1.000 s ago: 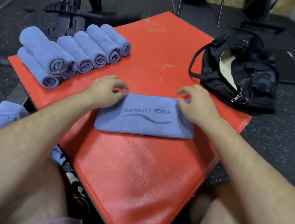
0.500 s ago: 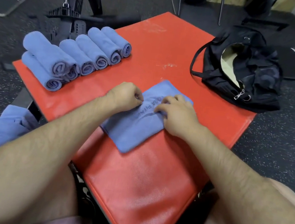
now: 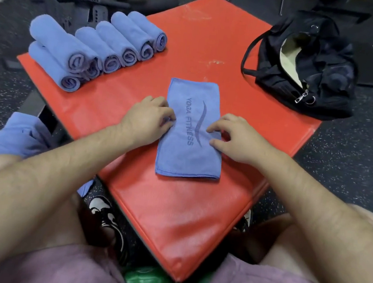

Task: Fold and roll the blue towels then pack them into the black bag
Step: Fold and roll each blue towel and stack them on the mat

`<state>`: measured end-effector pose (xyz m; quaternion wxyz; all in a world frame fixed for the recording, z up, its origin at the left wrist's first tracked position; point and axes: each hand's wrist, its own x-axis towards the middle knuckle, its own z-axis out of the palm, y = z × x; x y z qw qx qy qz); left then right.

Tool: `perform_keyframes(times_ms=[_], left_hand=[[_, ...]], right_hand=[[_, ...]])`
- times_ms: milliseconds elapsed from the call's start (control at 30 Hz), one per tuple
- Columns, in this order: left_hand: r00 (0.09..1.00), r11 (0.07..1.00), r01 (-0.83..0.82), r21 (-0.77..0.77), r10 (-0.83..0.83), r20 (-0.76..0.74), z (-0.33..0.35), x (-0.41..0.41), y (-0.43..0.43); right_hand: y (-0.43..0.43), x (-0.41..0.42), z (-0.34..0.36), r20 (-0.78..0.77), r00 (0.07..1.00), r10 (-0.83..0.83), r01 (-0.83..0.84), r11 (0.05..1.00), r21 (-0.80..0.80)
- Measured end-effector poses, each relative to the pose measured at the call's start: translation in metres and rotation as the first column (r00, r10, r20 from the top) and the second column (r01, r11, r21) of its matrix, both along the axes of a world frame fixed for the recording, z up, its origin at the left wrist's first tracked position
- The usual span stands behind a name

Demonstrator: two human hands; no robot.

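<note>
Head view: folded blue towel (image 3: 188,160) lies with its long axis pointing straight ahead, short edge nearest; left hand (image 3: 147,119) and right hand (image 3: 234,138) pinch its long sides midway.

Folded towel (image 3: 188,160): runs 12 to 6 o'clock.
My left hand (image 3: 147,119): pinches its 9 o'clock edge.
My right hand (image 3: 234,140): pinches its 3 o'clock edge.

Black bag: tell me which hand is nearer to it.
Right. The right hand pinches the folded towel at its right edge, on the side of the black bag; the left hand pinches the left edge, the towel's width farther away.
</note>
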<state>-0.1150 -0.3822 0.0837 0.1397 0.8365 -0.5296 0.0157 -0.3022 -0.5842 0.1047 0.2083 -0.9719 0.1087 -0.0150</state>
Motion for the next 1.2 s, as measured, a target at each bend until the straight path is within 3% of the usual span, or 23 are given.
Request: perform_keyframes(times_ms=[100,200,267,533,667,900,1067,1200], left_hand=[[0.989,0.988,0.146,-0.057,-0.144,0.038,0.011,-0.024,0.007],[0.914,0.929,0.364,-0.074,-0.371,-0.162,0.018,-0.055,0.018],[0.891,0.915,0.4,-0.041,-0.399,-0.217,0.013,-0.07,0.029],[0.911,0.924,0.382,-0.02,-0.38,-0.161,0.005,-0.06,0.064],[0.895,0.925,0.379,-0.018,-0.372,-0.246,0.006,-0.054,0.07],[0.92,0.936,0.352,-0.015,-0.349,-0.179,0.006,-0.057,0.067],[0.934,0.943,0.33,-0.034,-0.331,-0.136,0.005,-0.058,0.064],[0.927,0.946,0.298,-0.131,-0.319,-0.199,0.005,-0.056,0.058]], right_hand=[[0.007,-0.024,0.004,0.079,0.995,0.055,-0.054,0.998,-0.015],[0.027,-0.045,0.008,0.024,0.975,0.219,-0.22,0.973,0.072],[0.036,-0.056,0.009,-0.021,0.964,0.264,-0.26,0.959,0.11],[0.03,-0.063,0.005,-0.066,0.962,0.265,-0.255,0.959,0.125],[0.027,-0.061,0.005,-0.067,0.966,0.25,-0.237,0.957,0.166],[0.029,-0.055,0.007,-0.034,0.966,0.256,-0.255,0.966,0.049],[0.028,-0.051,0.006,-0.056,0.987,0.153,-0.148,0.985,0.083],[0.026,-0.049,0.005,-0.006,0.997,0.073,-0.071,0.983,0.169]])
